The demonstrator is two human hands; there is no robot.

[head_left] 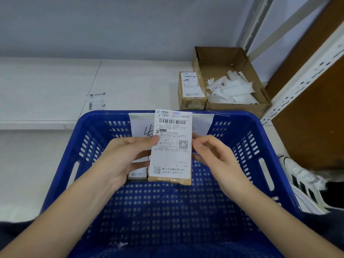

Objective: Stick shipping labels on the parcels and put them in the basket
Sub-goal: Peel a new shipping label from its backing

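A white shipping label [172, 146] stands upright over the blue basket [242, 142]. My left hand [122, 159] pinches its left edge with the thumb on the front. My right hand [214, 155] pinches its right edge. The label's lower part lies against a brown parcel [170, 180] that sits behind it, above the basket floor. Another labelled parcel [136, 175] lies in the basket just left of it, partly hidden by my left hand. A third labelled parcel [191, 90] rests on the white table beyond the basket.
An open cardboard box [219, 58] with several crumpled label backings stands at the back right. A loose label [96, 101] lies on the white table [46, 90] to the left. A metal shelf post [305, 79] and a white shoe [305, 181] are on the right.
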